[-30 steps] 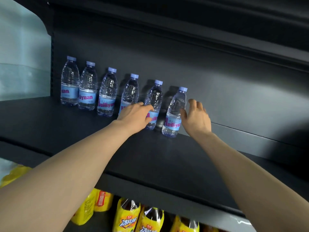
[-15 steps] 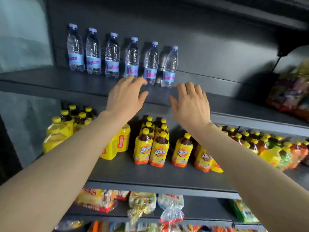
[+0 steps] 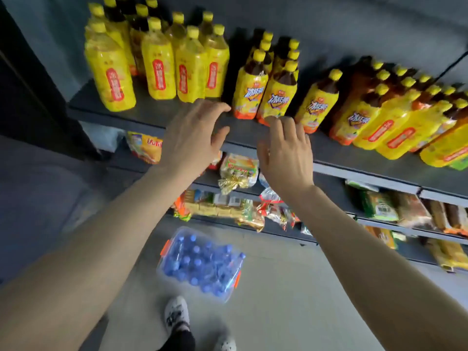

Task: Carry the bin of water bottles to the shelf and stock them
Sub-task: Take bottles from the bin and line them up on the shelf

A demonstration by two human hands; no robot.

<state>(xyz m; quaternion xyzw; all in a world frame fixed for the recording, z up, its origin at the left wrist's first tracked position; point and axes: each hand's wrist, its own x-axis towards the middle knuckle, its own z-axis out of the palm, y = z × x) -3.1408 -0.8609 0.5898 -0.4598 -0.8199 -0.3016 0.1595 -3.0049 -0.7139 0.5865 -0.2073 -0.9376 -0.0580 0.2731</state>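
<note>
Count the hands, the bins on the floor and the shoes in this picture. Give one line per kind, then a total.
Hands: 2 (left hand, right hand, both open and empty)
Bin on the floor: 1 (its water bottles are too blurred to count)
Shoes: 2
Total: 5

Below me the grey floor carries the clear bin of blue-capped water bottles, while the dark shelf bears yellow tea bottles.
</note>
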